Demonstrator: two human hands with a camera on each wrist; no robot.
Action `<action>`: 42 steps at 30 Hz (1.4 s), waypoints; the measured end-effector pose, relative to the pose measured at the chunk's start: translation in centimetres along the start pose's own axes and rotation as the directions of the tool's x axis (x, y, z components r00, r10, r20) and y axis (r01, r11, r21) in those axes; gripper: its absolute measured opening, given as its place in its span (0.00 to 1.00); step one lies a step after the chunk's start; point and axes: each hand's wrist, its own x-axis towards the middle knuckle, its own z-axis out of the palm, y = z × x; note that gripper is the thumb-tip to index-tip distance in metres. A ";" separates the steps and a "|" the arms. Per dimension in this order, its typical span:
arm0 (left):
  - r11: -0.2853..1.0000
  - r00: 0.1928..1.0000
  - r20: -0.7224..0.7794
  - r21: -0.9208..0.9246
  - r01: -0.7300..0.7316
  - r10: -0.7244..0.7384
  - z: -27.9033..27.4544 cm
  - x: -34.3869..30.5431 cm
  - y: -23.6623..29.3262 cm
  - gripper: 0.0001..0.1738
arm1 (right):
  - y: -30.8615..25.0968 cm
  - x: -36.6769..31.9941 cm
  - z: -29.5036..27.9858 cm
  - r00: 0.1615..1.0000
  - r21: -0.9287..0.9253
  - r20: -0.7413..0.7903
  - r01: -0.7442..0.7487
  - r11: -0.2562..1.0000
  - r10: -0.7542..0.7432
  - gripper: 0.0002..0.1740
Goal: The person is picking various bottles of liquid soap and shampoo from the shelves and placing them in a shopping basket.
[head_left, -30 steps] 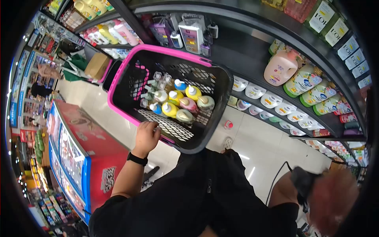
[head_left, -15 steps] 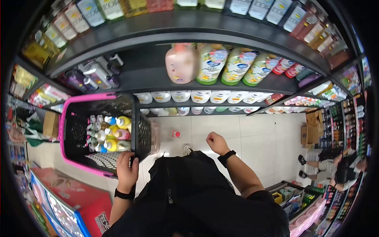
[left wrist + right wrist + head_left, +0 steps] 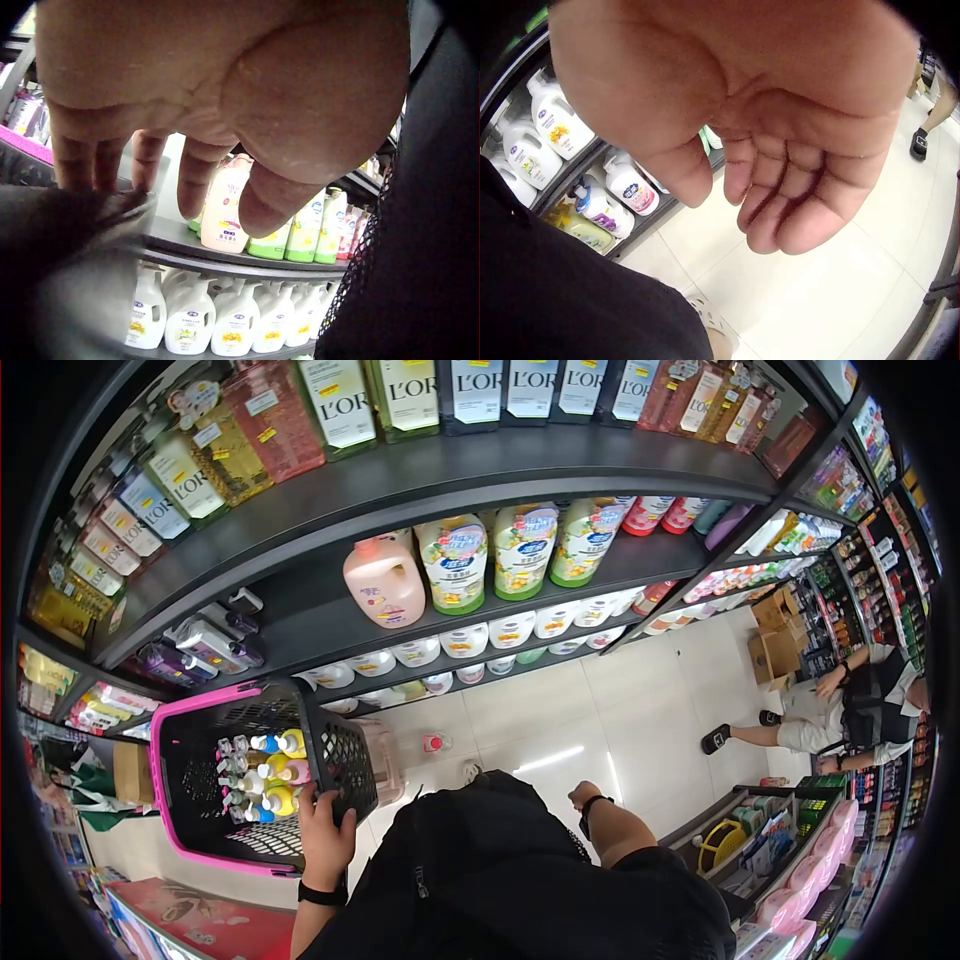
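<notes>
My left hand (image 3: 326, 838) is at the near corner of a black shopping basket (image 3: 205, 700) with a pink rim. In the left wrist view several fingers hook over the basket's dark edge, their tips hidden behind it, while thumb and index finger hang free. Inside the basket stand several pump bottles (image 3: 280, 770) with yellow, blue and pink parts. My right hand (image 3: 583, 795) hangs over the floor, away from the shelves. Its fingers are loosely bent and hold nothing, as the right wrist view shows.
Ahead, a dark shelf bears a pink bottle (image 3: 384, 585), green-based bottles (image 3: 455, 560) and, lower, white bottles (image 3: 465, 640). A red-capped item (image 3: 433, 742) is on the floor. At right are a person (image 3: 800, 730), cardboard boxes (image 3: 775, 650) and a display bin (image 3: 740, 840); a red freezer (image 3: 210, 910) stands lower left.
The head view has swung right, so the basket now appears farther left. My left hand has shifted along its rim to the corner. The right hand has come from the lower right edge to in front.
</notes>
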 end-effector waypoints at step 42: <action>0.998 0.999 -0.034 0.048 0.044 -0.042 0.6 -0.2 0.8 0.23 | -30.5 -6.1 -46.1 0.332 0.433 -0.762 0.900 -0.056 -0.555 0.55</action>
